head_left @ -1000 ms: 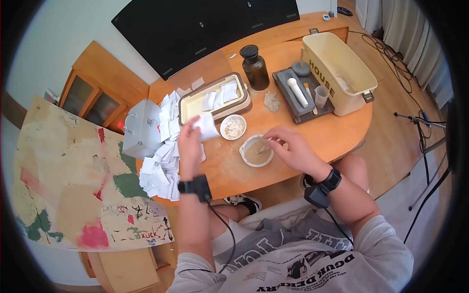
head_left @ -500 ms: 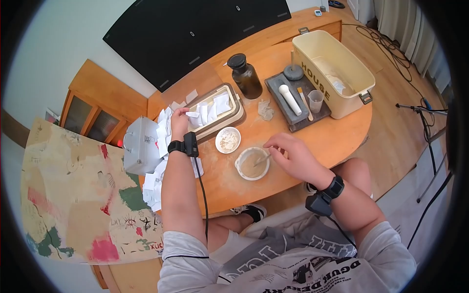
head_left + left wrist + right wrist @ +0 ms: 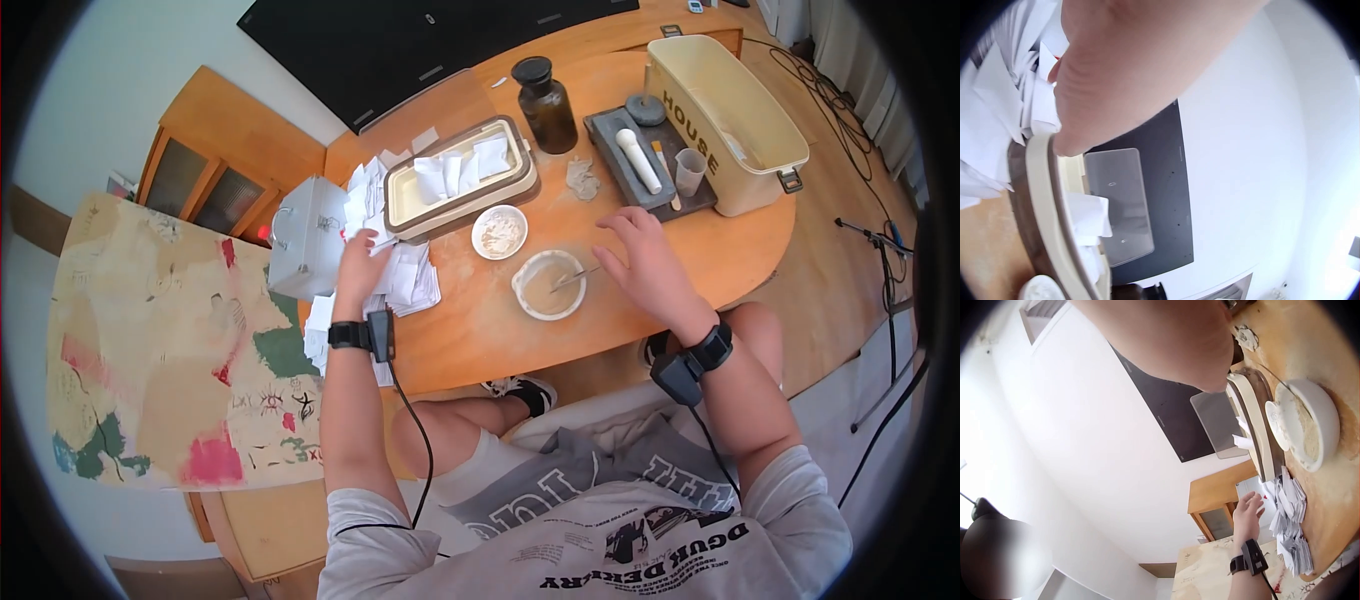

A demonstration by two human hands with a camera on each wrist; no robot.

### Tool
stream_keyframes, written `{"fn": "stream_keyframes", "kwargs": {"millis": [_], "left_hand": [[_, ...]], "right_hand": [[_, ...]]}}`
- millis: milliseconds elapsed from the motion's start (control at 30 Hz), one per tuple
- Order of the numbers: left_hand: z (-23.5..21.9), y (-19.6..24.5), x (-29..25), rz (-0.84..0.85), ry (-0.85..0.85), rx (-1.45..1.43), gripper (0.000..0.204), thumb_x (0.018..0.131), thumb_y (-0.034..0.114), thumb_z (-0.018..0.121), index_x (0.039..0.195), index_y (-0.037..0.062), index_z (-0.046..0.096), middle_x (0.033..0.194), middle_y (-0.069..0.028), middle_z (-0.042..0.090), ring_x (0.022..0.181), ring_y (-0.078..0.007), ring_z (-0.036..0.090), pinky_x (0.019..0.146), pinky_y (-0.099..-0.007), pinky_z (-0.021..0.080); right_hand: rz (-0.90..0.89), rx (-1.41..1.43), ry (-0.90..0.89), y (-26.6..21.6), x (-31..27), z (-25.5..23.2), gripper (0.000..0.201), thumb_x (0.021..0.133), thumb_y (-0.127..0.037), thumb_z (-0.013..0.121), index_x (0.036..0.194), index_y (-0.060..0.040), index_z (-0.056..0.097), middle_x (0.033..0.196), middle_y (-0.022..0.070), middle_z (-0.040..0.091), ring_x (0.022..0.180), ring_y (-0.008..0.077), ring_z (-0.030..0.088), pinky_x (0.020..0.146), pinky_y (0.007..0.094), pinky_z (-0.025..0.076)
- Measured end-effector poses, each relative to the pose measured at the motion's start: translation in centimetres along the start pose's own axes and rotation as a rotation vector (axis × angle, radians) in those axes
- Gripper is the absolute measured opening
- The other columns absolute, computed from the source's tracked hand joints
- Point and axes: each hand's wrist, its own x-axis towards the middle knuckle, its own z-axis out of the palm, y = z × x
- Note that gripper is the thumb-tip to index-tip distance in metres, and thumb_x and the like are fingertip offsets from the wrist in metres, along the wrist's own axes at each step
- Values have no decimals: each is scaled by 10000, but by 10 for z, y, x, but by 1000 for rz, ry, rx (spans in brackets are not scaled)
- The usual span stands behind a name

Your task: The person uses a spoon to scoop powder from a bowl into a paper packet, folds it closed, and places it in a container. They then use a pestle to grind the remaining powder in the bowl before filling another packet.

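My left hand (image 3: 362,268) is over the pile of folded white paper packets (image 3: 408,275) left of the cream tray (image 3: 400,205); no packet shows in its fingers, and contact with the pile is unclear. More white packets (image 3: 430,180) lie inside the tray. Beside the white mortar bowl (image 3: 520,290), my right hand (image 3: 650,265) hovers with fingers apart, holding nothing. A thin spoon (image 3: 578,277) leans in the bowl, its handle end just short of that hand; tan powder (image 3: 545,288) lies in the bowl. The right wrist view also shows the spoon (image 3: 1282,381) apart from the hand.
A small white bowl (image 3: 499,232) with pale flakes stands between tray and mortar. Behind are a dark jar (image 3: 548,110), a grey tray (image 3: 705,190) with a pestle (image 3: 638,160) and a cup (image 3: 689,172), and a cream bin (image 3: 760,185). A silver case (image 3: 307,235) is far left.
My left hand has let go of a white packet at the tray and moved back to the pile. My right hand has released the spoon and stands slightly away from it.
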Motion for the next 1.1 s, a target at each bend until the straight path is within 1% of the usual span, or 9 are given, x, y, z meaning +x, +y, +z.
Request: {"fn": "stream_keyframes", "kwargs": {"millis": [67, 133, 300, 500, 633, 733, 800, 967, 1100], "left_hand": [[7, 0, -15, 1, -21, 108, 441, 835, 257, 770, 1171, 5, 637, 1025, -214, 697, 981, -360, 664, 842, -446, 536], [7, 10, -27, -148, -111, 290, 588, 822, 380, 775, 1235, 0, 599, 1089, -257, 696, 1069, -419, 639, 920, -496, 508], [21, -6, -21, -225, -241, 283, 736, 813, 499, 735, 1317, -1, 542, 1153, -274, 694, 1141, -465, 602, 1042, -496, 436], [19, -1, -19, -278, -274, 220, 752, 764, 401, 794, 1360, 26, 532, 1210, -250, 669, 1197, -457, 562, 1019, -512, 456], [6, 26, -36, -155, 5, 249, 756, 729, 267, 850, 1373, 15, 544, 1268, -229, 598, 1207, -417, 540, 1028, -482, 458], [-5, 64, -53, -79, 47, 77, 700, 754, 173, 835, 1364, 0, 539, 1274, -194, 577, 1199, -381, 544, 1024, -447, 462], [-2, 90, -67, 37, 91, -246, 664, 767, 111, 821, 1358, 9, 535, 1278, -156, 551, 1201, -326, 542, 1012, -414, 470], [26, 137, -97, 49, 16, -524, 646, 781, 114, 814, 1363, 58, 540, 1277, -116, 527, 1211, -267, 536, 994, -380, 475], [37, 150, -103, 93, -66, -536, 664, 785, 153, 819, 1377, 56, 535, 1238, -121, 547, 1195, -271, 545, 995, -384, 466]], "right_hand": [[39, 6, -29, -1, 1, 3, 236, 911, -152, 689, 1094, -8, 655, 1077, 187, 614, 1075, 373, 579, 934, 427, 492], [248, 45, -255, -3, 4, 6, 258, 911, -180, 697, 1068, 21, 655, 971, 213, 661, 937, 377, 645, 864, 437, 526], [180, 61, -270, 9, 2, 24, 212, 909, -166, 689, 977, 34, 670, 859, 215, 692, 792, 381, 679, 754, 443, 547], [120, 202, -224, -8, 4, 26, 154, 915, -135, 676, 953, 14, 684, 865, 191, 694, 778, 356, 676, 712, 406, 543], [88, 283, -216, -16, 0, 32, 152, 931, -130, 662, 983, 9, 696, 885, 179, 683, 787, 355, 657, 717, 395, 535], [-9, 238, -193, -13, -2, 38, 151, 943, -119, 646, 994, 9, 705, 896, 184, 676, 810, 363, 650, 732, 405, 529], [-39, 224, -155, -11, -2, 37, 150, 946, -113, 640, 999, 10, 708, 893, 183, 674, 821, 366, 649, 741, 410, 527], [-87, 156, -123, -9, 2, 31, 152, 951, -94, 627, 1016, 16, 708, 913, 185, 679, 843, 370, 649, 766, 421, 525], [-118, 182, -269, -12, 1, 32, 132, 946, -70, 626, 1017, 14, 698, 943, 185, 685, 849, 370, 647, 771, 412, 528]]}}
